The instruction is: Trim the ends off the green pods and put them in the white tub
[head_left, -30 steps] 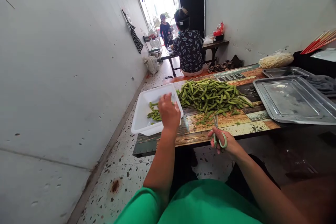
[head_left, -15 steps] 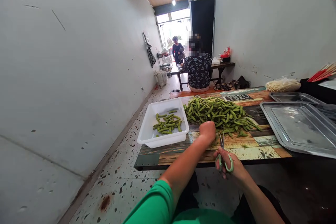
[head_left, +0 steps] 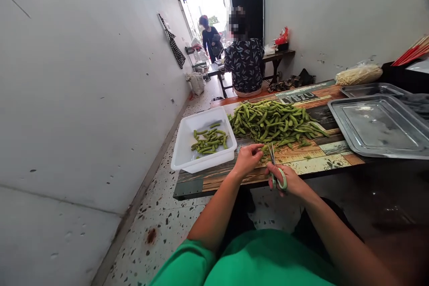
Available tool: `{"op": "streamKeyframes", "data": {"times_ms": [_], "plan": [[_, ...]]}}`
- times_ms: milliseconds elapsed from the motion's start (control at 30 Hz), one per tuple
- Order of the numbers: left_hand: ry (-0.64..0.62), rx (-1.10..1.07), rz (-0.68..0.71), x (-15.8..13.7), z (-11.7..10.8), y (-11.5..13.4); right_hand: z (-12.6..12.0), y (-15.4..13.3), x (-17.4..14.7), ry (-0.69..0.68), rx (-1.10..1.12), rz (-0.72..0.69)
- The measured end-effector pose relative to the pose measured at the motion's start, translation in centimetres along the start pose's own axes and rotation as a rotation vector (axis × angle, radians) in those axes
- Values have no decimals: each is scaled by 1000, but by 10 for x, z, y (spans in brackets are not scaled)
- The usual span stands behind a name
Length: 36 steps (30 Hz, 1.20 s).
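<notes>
My left hand (head_left: 248, 159) is closed in a pinch at the table's near side, with a green edamame pod (head_left: 265, 148) at its fingertips, mostly hidden. Right beside it, my right hand (head_left: 286, 179) grips scissors (head_left: 272, 157) with pale green handles, blades pointing away from me and close to the pod. Beyond both hands lies a large heap of edamame pods (head_left: 271, 120). To the left, a white plastic tub (head_left: 182, 145) holds a smaller lot of pods (head_left: 209, 141). Small green scraps are scattered on the wood near my hands.
The patchwork-patterned table (head_left: 217, 182) has metal trays (head_left: 348, 120) on its right. Behind them are a bagged bundle of pale sticks (head_left: 358, 74) and red-tipped sticks (head_left: 412, 51). A person in a patterned shirt (head_left: 246, 65) sits ahead; another person (head_left: 210, 40) stands near the doorway.
My view has tilted down. My left hand has drawn back from the heap's edge toward the scissors, fingertips now beside the blades. My right hand still holds the scissors.
</notes>
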<state>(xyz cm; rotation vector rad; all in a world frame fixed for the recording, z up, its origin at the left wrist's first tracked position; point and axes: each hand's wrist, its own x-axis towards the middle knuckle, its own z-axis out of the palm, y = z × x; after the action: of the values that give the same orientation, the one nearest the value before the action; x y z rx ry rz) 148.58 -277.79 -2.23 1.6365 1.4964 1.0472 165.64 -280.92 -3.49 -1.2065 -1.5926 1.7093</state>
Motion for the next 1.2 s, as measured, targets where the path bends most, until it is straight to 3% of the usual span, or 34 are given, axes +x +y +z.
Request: {"op": "streamKeyframes", "data": {"times_ms": [233,567,667,800,900,1200], "plan": [[88,-49,-2,-6,0,1,-1,-3,6,28,-32,27],[-12,45,-8,-13,-7,12,-10,-9,10,35,-145,21],[-7,-115,-74,-10,-5,10,-9,-7,12,65,-113,28],[25,-592,-280,-7,3,15,-7,-4,10,61,11,34],[86,-824,-317,-8,8,23,-4,-1,5,-3,66,26],[141,-902,-292,-11,13,33,-1,-2,1,4,25,-16]]}}
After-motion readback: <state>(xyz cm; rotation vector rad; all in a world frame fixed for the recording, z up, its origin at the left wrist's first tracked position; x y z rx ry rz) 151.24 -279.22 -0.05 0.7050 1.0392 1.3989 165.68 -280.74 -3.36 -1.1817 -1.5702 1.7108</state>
